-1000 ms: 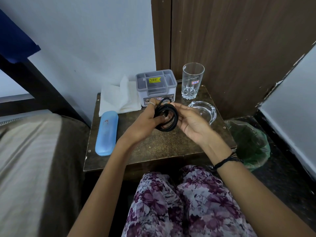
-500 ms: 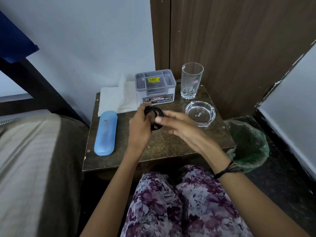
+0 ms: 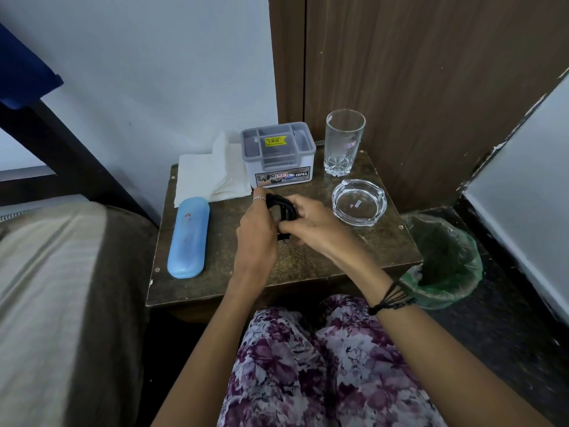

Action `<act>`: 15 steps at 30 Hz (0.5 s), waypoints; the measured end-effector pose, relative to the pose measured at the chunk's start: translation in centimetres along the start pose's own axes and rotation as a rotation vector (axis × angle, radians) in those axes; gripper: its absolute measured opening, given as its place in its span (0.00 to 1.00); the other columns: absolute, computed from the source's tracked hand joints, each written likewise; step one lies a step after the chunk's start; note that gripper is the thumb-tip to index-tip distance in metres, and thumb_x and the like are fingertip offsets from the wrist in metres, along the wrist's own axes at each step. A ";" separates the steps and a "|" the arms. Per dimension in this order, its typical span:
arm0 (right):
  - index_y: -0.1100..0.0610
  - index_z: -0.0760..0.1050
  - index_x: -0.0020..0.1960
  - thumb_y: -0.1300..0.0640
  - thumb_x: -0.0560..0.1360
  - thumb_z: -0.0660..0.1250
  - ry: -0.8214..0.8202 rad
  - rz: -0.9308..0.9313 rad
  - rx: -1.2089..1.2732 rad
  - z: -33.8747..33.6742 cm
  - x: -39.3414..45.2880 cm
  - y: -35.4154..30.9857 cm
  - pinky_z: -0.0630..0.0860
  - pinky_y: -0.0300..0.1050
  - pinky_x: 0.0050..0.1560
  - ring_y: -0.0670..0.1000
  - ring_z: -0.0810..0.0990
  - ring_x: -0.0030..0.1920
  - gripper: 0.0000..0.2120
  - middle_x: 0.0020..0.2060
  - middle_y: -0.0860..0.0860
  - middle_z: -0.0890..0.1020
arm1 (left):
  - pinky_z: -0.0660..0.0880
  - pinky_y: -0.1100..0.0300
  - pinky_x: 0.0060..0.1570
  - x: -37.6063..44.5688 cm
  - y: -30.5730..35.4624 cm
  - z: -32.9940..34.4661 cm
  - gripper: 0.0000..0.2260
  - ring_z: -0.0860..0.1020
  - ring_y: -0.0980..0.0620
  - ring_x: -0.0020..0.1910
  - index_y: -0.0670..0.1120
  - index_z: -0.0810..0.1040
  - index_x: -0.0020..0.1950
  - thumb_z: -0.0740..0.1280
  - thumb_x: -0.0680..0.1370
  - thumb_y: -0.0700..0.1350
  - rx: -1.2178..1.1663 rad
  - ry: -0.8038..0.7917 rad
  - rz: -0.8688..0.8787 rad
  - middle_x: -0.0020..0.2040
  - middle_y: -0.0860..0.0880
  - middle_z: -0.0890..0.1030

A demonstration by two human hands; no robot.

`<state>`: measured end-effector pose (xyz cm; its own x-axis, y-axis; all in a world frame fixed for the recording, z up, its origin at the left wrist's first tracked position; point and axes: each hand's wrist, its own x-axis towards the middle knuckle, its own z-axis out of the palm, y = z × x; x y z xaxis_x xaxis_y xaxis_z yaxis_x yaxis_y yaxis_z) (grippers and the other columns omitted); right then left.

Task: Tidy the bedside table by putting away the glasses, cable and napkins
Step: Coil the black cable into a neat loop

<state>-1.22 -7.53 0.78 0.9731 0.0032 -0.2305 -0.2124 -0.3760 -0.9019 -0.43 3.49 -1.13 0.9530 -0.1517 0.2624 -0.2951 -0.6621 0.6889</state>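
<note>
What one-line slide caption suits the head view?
Both hands, left and right, hold a coiled black cable over the bedside table.

Pale wall (image 3: 154,72) (wooden panel (image 3: 431,72) beside)

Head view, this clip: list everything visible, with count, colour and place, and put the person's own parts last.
table: one, dark brown, centre, against the wall
napkins: small stack, white, table's back left
case: one, light blue, shut, table's left edge
organiser: one, grey top and white body, table's back centre
glass: one, clear, upright, table's back right
ashtray: one, clear, in front of the glass
cable: one, black, coiled, held over the table's middle
bin: one, green liner, floor right of the table
bed: one, beige and brown, left
left hand: grip on the cable's left side
right hand: grip on the cable's right side, black threads on the wrist
</note>
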 end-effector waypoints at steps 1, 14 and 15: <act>0.54 0.74 0.58 0.59 0.70 0.68 0.008 -0.011 -0.075 0.0 -0.1 0.0 0.78 0.55 0.54 0.55 0.82 0.48 0.16 0.51 0.56 0.82 | 0.71 0.47 0.43 -0.1 0.0 0.1 0.10 0.76 0.38 0.45 0.42 0.65 0.58 0.55 0.78 0.35 0.011 -0.002 -0.004 0.46 0.43 0.77; 0.57 0.74 0.64 0.65 0.71 0.69 -0.003 -0.106 -0.220 -1.0 0.3 0.9 0.72 0.43 0.60 0.51 0.78 0.54 0.22 0.56 0.55 0.79 | 0.71 0.47 0.43 0.8 -1.7 -0.3 0.06 0.77 0.37 0.47 0.39 0.69 0.54 0.55 0.81 0.39 -0.086 -0.023 -0.239 0.50 0.35 0.79; 0.57 0.75 0.63 0.65 0.71 0.70 0.000 -0.103 -0.183 -1.1 0.3 1.1 0.72 0.43 0.60 0.50 0.78 0.54 0.21 0.57 0.55 0.80 | 0.72 0.47 0.42 0.9 -1.6 -0.4 0.06 0.77 0.40 0.44 0.39 0.69 0.52 0.55 0.81 0.40 -0.145 -0.036 -0.298 0.49 0.35 0.78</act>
<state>-1.05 -8.95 0.12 0.9888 0.0500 -0.1408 -0.0924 -0.5358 -0.8392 0.88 4.70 -1.75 0.9999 0.0054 0.0132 -0.0078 -0.5699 0.8217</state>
